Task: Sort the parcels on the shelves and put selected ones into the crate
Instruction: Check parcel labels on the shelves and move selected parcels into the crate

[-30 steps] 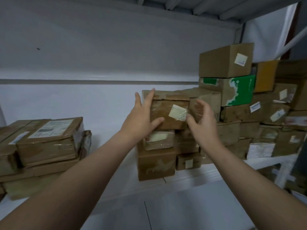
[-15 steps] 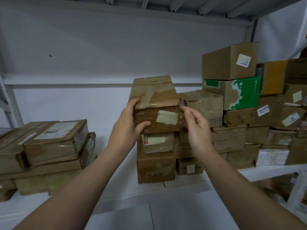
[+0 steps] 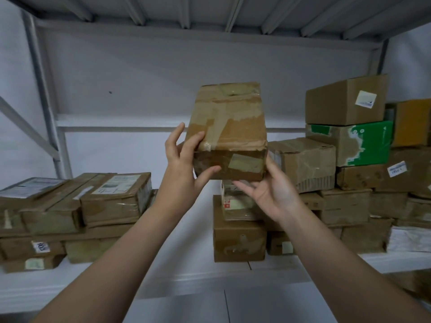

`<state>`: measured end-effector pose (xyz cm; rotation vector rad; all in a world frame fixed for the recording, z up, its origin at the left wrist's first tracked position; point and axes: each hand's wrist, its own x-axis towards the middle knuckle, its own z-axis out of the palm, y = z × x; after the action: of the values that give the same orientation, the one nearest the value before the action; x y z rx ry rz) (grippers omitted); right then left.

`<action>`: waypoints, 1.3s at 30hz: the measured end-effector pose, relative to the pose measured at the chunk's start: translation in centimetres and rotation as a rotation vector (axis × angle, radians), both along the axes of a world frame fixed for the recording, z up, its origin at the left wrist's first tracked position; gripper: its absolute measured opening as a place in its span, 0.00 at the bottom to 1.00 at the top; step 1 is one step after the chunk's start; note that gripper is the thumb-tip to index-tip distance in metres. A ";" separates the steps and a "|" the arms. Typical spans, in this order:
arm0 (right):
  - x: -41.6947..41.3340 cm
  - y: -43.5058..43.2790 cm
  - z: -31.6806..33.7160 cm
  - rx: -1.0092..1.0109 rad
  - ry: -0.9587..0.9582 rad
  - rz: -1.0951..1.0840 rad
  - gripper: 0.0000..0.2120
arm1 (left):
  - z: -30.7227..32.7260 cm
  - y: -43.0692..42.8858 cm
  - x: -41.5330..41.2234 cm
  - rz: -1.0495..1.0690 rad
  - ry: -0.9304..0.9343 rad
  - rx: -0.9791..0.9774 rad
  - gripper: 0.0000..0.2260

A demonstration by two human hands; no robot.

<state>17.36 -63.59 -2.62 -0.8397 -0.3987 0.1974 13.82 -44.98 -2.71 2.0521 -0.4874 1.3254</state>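
A person is holding a taped cardboard parcel (image 3: 229, 127) aloft above the shelf (image 3: 163, 273), the left hand (image 3: 184, 164) gripping its corner at 9 o'clock, the right hand (image 3: 268, 194) supporting its underside at 5 o'clock, fingers outstretched; stacked boxes (image 3: 345, 101) are sitting at 3 o'clock.

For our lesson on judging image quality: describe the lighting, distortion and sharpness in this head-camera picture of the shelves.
Head view: the light is dim and flat, with only soft shadows. Head view: the tape on the held parcel shows a mild sheen. Head view: the wide-angle lens tilts the shelf upright near the left edge. Head view: the corner parcel at lower right is smeared.
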 end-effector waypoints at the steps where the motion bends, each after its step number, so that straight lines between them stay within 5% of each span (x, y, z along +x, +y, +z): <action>1: -0.1 0.0 0.1 0.009 -0.019 0.005 0.14 | 0.2 0.0 -0.4 -0.003 0.012 0.010 0.28; 6: -0.3 0.6 0.1 -0.068 -0.186 -0.223 0.26 | 0.0 -1.2 -1.1 0.085 0.248 0.068 0.44; 10: -1.2 1.5 -0.9 -0.290 -0.413 -0.470 0.27 | 0.1 -2.4 -1.5 -0.292 0.463 -0.301 0.35; 14: -1.9 2.5 -1.9 -0.343 -0.516 -0.528 0.28 | -0.5 -2.5 -1.1 -0.288 0.302 -0.381 0.25; 18: -1.8 2.0 -2.2 -0.354 -0.559 -0.538 0.11 | -1.7 -1.6 -1.4 -0.384 0.257 -0.604 0.23; 23: -0.7 1.4 -2.5 -0.548 -0.573 -0.587 0.11 | -3.7 -1.1 -2.2 -0.295 0.238 -0.647 0.14; 29: -0.5 1.4 -1.7 -0.491 -0.339 -0.406 0.51 | -3.7 -0.9 -3.1 -0.326 0.156 -0.608 0.11; 32: -0.5 1.8 -1.4 -0.455 -0.371 -0.457 0.46 | -3.2 -0.4 -3.1 -0.315 0.238 -0.548 0.12; 36: -0.6 2.3 -2.0 -0.483 -0.431 -0.564 0.40 | -2.4 0.4 -2.8 -0.179 0.477 -0.399 0.28; 39: -1.0 3.1 -2.9 -0.501 -0.565 -0.546 0.27 | -2.2 0.2 -2.6 -0.194 0.512 -0.489 0.38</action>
<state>16.35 -60.45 -5.52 -1.4709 -0.6414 -0.4796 11.23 -44.78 -4.91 1.7788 -0.1088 0.6760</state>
